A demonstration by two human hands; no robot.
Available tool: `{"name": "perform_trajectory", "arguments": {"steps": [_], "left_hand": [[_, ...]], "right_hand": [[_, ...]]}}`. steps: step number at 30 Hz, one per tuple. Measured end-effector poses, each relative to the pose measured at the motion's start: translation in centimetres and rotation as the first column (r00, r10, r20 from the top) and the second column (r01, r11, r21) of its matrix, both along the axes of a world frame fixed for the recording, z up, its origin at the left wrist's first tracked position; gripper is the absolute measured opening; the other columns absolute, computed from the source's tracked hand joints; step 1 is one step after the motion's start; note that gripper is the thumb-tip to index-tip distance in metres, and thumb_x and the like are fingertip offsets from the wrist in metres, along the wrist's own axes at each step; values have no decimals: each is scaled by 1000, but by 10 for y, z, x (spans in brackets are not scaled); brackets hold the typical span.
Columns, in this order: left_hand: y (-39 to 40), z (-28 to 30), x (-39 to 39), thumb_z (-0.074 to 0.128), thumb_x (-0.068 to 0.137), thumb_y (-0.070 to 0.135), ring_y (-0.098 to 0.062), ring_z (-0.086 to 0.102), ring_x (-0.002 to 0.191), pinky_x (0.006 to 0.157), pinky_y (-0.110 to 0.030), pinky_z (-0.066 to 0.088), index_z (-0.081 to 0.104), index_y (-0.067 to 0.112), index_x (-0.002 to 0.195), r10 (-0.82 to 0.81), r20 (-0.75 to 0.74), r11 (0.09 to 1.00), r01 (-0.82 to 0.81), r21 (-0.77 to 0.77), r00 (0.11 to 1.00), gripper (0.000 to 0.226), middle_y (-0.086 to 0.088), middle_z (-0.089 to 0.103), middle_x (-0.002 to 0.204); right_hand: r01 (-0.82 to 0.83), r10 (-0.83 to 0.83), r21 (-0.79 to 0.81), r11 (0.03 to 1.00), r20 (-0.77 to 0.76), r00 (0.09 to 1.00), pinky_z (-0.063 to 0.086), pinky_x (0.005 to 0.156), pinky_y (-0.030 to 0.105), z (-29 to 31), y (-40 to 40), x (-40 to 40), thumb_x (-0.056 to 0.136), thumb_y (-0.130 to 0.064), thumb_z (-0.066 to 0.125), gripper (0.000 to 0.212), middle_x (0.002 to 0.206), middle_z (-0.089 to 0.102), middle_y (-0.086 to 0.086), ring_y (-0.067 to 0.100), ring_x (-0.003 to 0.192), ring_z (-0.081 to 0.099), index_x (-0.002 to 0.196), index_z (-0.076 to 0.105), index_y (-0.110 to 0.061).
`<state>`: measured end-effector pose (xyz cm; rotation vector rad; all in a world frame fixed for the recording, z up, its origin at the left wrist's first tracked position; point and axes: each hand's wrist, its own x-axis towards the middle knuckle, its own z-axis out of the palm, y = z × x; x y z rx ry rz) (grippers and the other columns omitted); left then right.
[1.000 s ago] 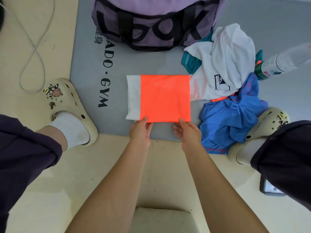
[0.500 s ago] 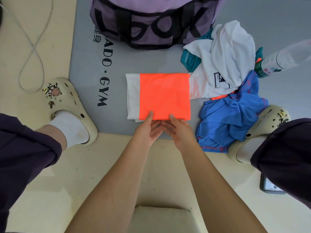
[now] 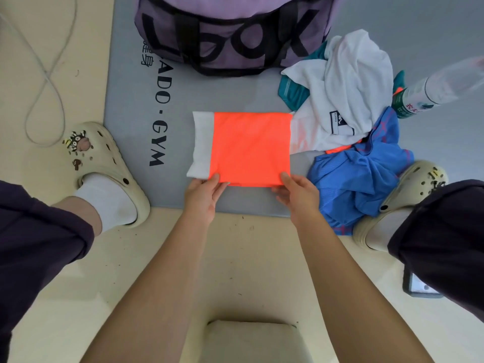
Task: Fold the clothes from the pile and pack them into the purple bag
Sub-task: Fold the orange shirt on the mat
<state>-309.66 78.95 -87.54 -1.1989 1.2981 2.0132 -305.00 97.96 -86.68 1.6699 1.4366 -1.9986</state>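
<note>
On the grey mat [image 3: 136,82], between bag [image 3: 230,35] and knees: folded orange shirt [image 3: 251,148], flat, white band at its left end. Left hand [image 3: 203,195] pinches the near-left corner, thumb on top; right hand [image 3: 296,192] pinches the near-right corner likewise. Fingers beneath the cloth are hidden, so grip depth is uncertain. Fabric judged thin, light, limp and somewhat slick; the layers will likely slide apart if lifted by one edge. Better hold: both near corners through all layers, or palms under the stack. Pile [image 3: 351,100] lies right, touching the shirt.
</note>
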Motion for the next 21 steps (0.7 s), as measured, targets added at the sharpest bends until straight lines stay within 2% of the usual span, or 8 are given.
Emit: {"name": "perform_trajectory", "arguments": {"steps": [3, 7, 10, 12, 14, 17, 19, 21], "left_hand": [[-4, -5, 5, 61, 91, -6, -23, 67, 99, 97, -40, 53, 64, 8, 101, -26, 78, 999, 29, -38, 997, 18, -13, 67, 116], [-3, -2, -2, 74, 88, 23, -23, 74, 87, 75, -35, 61, 65, 11, 105, -10, 124, 998, 17, -55, 992, 22, -10, 74, 103], [-1, -1, -1, 63, 95, 11, -21, 71, 90, 79, -35, 61, 63, 9, 105, 28, 110, 996, -18, -86, 994, 10, -11, 70, 108], [-1, 0, -3, 62, 94, 5, -23, 68, 90, 82, -36, 59, 61, 3, 113, 9, 132, 991, 9, -134, 991, 18, -13, 68, 108], [-2, 4, -9, 68, 87, 4, -24, 66, 76, 67, -33, 59, 61, -1, 114, -90, 206, 948, 147, -282, 974, 28, -16, 69, 101], [-5, 14, -23, 73, 71, 12, -24, 58, 72, 59, -31, 50, 53, 2, 103, -279, 227, 644, 357, -677, 933, 39, -23, 63, 112], [-3, 19, -35, 70, 72, 21, -30, 55, 103, 78, -39, 47, 52, 5, 115, -464, 121, 320, 293, -901, 878, 49, -16, 55, 123], [6, 20, -49, 62, 77, 21, -34, 47, 121, 93, -41, 39, 54, 6, 123, -714, 28, 87, 128, -988, 700, 48, -13, 52, 132]], "right_hand": [[-189, 177, 143, 971, 98, 979, 51, 48, 26, -8, 5, 6, 88, -14, 71, 13, 80, 65, 19, 22, 55, 60, 91, 60, -6], [-297, 277, 219, 929, 118, 954, 54, 50, 30, -15, 9, 3, 88, -13, 71, 15, 71, 65, 17, 18, 47, 60, 89, 60, -4], [-280, 264, 204, 938, 100, 959, 53, 46, 26, -18, 10, 5, 89, -10, 69, 15, 72, 64, 14, 14, 45, 63, 79, 57, -9], [-309, 284, 244, 919, 131, 950, 53, 49, 30, -17, 8, 6, 89, -13, 69, 17, 77, 64, 14, 19, 51, 63, 78, 56, -12], [-453, 390, 357, 817, 239, 889, 48, 62, 35, -14, 11, 4, 85, -21, 73, 19, 83, 63, 9, 23, 68, 60, 85, 55, -12], [-639, 494, 475, 605, 406, 769, 39, 65, 32, 0, 15, -5, 79, -27, 72, 43, 92, 51, 1, 26, 82, 53, 108, 45, -11], [-627, 506, 634, 453, 396, 766, 40, 64, 35, 12, 11, -18, 79, -30, 66, 49, 103, 47, 6, 28, 85, 51, 117, 43, -9], [-517, 546, 823, 237, 327, 771, 45, 68, 40, 19, 4, -35, 82, -29, 60, 45, 108, 51, 12, 30, 93, 52, 119, 49, -5]]}}
